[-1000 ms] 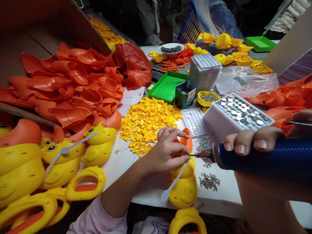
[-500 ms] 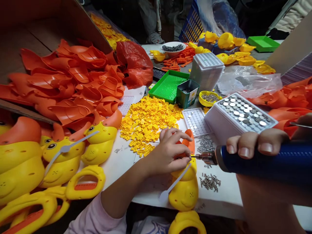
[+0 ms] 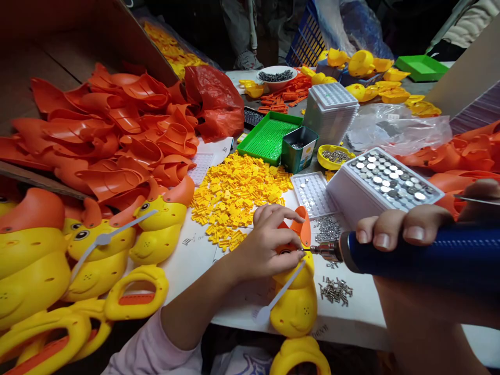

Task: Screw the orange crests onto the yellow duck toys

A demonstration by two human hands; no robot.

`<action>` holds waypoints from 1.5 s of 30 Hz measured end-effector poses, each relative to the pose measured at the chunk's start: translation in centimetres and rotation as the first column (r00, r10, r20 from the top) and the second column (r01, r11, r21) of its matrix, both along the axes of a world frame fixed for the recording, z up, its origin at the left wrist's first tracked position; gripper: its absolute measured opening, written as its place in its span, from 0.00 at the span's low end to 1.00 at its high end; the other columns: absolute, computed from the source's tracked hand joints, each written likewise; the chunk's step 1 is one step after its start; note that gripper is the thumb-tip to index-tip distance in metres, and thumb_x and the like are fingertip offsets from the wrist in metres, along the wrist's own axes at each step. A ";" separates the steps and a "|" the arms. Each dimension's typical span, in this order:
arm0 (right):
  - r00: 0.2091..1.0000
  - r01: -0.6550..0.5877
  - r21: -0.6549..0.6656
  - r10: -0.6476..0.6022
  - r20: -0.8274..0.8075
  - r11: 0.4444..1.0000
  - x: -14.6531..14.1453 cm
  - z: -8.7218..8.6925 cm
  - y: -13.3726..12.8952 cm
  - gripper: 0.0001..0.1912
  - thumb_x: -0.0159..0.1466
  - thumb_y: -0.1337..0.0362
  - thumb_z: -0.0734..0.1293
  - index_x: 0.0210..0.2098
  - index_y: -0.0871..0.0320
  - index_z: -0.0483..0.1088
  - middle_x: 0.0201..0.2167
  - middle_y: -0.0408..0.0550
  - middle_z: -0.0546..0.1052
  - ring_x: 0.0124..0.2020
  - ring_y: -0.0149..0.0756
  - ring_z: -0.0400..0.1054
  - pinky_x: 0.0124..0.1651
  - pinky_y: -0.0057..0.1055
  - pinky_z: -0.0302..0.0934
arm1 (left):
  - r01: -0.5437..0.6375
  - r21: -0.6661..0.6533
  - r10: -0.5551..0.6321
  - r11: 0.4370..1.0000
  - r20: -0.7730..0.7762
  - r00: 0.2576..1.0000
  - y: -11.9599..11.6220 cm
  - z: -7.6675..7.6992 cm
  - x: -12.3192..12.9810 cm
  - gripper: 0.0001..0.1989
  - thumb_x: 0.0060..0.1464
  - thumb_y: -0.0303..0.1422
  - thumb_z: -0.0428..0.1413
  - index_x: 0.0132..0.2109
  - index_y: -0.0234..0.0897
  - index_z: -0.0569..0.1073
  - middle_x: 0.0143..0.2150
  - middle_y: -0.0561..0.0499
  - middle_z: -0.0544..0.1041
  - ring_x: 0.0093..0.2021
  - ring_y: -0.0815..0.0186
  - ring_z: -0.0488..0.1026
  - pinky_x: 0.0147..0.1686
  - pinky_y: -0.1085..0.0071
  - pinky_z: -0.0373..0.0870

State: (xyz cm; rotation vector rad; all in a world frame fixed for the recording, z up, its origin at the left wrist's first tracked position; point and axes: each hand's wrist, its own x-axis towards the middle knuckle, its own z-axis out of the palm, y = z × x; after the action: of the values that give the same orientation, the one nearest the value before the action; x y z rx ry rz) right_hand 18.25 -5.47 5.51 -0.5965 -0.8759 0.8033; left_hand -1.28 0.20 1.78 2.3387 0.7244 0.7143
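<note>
A yellow duck toy with an orange beak piece lies at the table's front edge, its ring handle hanging over. Across its upper part rests my left hand, fingers bent round it by the driver tip. My right hand is wrapped round a blue electric screwdriver, held level and pointing left. The thin bit reaches the toy beside my left fingertips; any screw there is too small to make out. A pale grey strip with a round end crosses the toy.
Finished-looking duck toys stand at left, below piled orange parts. Small yellow pieces lie mid-table. Loose screws are right of the toy. Behind are a green tray, a dark tin and a stack with silver discs.
The screwdriver and my right hand have shifted slightly left and up. My left hand keeps nearly the same place on the toy.
</note>
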 end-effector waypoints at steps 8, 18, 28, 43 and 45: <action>0.999 0.026 -0.033 -0.028 -0.045 0.999 0.3 0.2 -0.4 0.18 0.57 0.48 0.71 0.45 0.46 0.73 0.22 0.38 0.72 0.19 0.36 0.64 0.24 0.38 0.66 | -0.013 -0.007 0.013 1.000 0.035 0.999 0.2 0.0 0.0 0.02 0.51 0.31 0.63 0.31 0.39 0.78 0.48 0.47 0.75 0.50 0.57 0.68 0.54 0.58 0.60; 0.998 0.042 -0.043 -0.045 -0.054 0.998 0.5 -0.5 -0.2 0.20 0.54 0.44 0.71 0.42 0.45 0.76 0.24 0.38 0.73 0.22 0.35 0.67 0.29 0.37 0.67 | -0.091 0.011 0.086 0.996 0.211 0.974 0.7 -0.9 0.2 0.01 0.53 0.29 0.61 0.33 0.37 0.77 0.40 0.47 0.78 0.42 0.61 0.73 0.45 0.61 0.65; 0.999 0.005 -0.045 -0.008 -0.052 0.999 0.6 -0.6 -0.2 0.23 0.54 0.42 0.71 0.45 0.45 0.75 0.23 0.39 0.74 0.21 0.37 0.67 0.28 0.40 0.68 | -0.111 0.005 0.108 0.994 0.200 0.974 0.3 -0.8 0.4 0.02 0.54 0.30 0.60 0.33 0.37 0.76 0.36 0.49 0.78 0.39 0.63 0.73 0.44 0.62 0.63; 0.961 -0.276 -0.078 0.275 -0.022 0.958 1.3 0.4 2.4 0.28 0.53 0.38 0.69 0.43 0.52 0.74 0.24 0.46 0.76 0.23 0.42 0.69 0.29 0.45 0.68 | -0.032 -0.005 0.032 0.999 0.197 0.980 0.5 -0.9 0.7 0.01 0.52 0.32 0.62 0.32 0.40 0.79 0.33 0.50 0.78 0.39 0.63 0.71 0.46 0.61 0.60; 0.952 -0.307 -0.045 0.307 -0.017 0.951 1.4 0.2 2.4 0.30 0.54 0.38 0.68 0.45 0.53 0.72 0.26 0.46 0.76 0.24 0.43 0.70 0.29 0.44 0.67 | -0.031 -0.021 0.034 0.999 0.199 0.979 0.5 -0.9 0.7 0.02 0.52 0.32 0.62 0.32 0.40 0.79 0.33 0.50 0.78 0.39 0.63 0.72 0.46 0.61 0.61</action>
State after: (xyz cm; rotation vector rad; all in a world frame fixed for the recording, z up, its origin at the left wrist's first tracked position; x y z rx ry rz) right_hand 19.64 -3.08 5.72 -0.5017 -0.9559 1.1105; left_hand -0.56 0.72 0.91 2.2042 0.6776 0.9375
